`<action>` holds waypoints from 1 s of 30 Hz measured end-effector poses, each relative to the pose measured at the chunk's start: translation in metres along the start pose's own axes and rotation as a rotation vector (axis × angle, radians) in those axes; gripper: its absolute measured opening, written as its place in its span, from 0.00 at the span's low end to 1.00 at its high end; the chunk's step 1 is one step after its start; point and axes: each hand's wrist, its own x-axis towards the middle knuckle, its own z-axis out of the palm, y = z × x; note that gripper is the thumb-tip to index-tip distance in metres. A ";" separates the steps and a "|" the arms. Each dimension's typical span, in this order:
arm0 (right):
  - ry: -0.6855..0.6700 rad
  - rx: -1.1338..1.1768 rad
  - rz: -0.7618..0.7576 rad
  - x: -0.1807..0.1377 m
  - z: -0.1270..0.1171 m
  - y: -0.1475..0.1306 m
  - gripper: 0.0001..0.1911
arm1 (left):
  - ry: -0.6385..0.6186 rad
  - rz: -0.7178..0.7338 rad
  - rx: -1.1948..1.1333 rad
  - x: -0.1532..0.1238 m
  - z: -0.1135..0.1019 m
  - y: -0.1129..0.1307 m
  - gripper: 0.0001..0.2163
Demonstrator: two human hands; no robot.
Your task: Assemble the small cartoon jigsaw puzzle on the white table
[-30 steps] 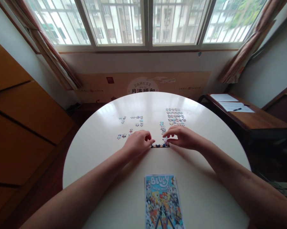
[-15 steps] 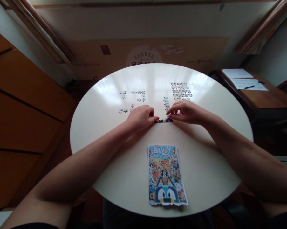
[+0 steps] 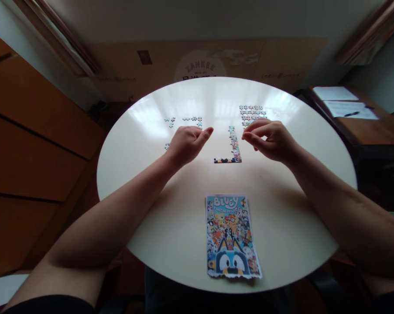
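My left hand (image 3: pixel 189 141) hovers above the table, left of a joined L-shaped strip of jigsaw puzzle (image 3: pixel 236 146). Its fingers are curled in and the thumb points to the right; no piece shows in it. Right of the strip is my right hand (image 3: pixel 270 137), its fingers loosely bent and the thumb tip close to the index fingertip. I see nothing between them. Rows of loose puzzle pieces (image 3: pixel 251 111) lie beyond this hand, which covers some. More loose pieces (image 3: pixel 193 118) lie behind my left hand, partly hidden by it.
The printed Bluey picture (image 3: pixel 231 237), with a torn lower edge, lies near the front of the oval white table (image 3: pixel 170 253). At the right stands a brown desk (image 3: pixel 363 131) with papers (image 3: pixel 350 110) and a pen. An orange-brown cabinet (image 3: pixel 26 152) is on the left.
Both hands have lifted off the puzzle strip and moved apart, the right one to the right toward the rows of pieces. The strip's corner is now uncovered. The view has shifted slightly.
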 end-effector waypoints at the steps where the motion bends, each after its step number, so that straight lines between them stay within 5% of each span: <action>1: 0.039 0.010 0.018 0.000 0.000 -0.002 0.32 | 0.045 -0.003 0.012 0.001 -0.005 -0.001 0.27; 6: 0.164 0.059 0.097 0.000 0.000 -0.007 0.35 | 0.255 -0.101 0.032 0.008 -0.037 -0.010 0.24; 15: 0.173 0.142 0.095 -0.003 0.008 -0.001 0.31 | 0.546 -0.150 0.062 0.014 -0.074 -0.033 0.24; 30: 0.268 0.166 0.128 -0.004 0.017 0.004 0.28 | 0.635 -0.177 0.123 0.016 -0.086 -0.057 0.19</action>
